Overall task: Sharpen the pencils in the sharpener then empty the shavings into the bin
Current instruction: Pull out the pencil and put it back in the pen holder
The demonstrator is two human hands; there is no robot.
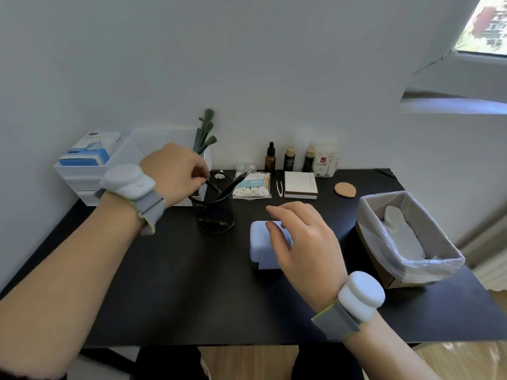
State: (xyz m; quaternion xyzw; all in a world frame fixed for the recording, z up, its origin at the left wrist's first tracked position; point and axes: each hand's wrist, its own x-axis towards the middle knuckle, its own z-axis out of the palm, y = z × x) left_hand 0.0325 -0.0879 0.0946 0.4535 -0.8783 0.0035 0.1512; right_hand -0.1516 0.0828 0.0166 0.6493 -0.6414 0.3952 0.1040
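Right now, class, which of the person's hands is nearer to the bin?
The right hand. It hovers over the blue sharpener, just left of the bin. The left hand is farther left, pinching a pencil at the mesh cup.

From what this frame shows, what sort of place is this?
Probably a home desk or dressing table set against a wall: a black tabletop holding a mesh pen cup, cotton swabs, small cosmetic bottles, and a lined bin.
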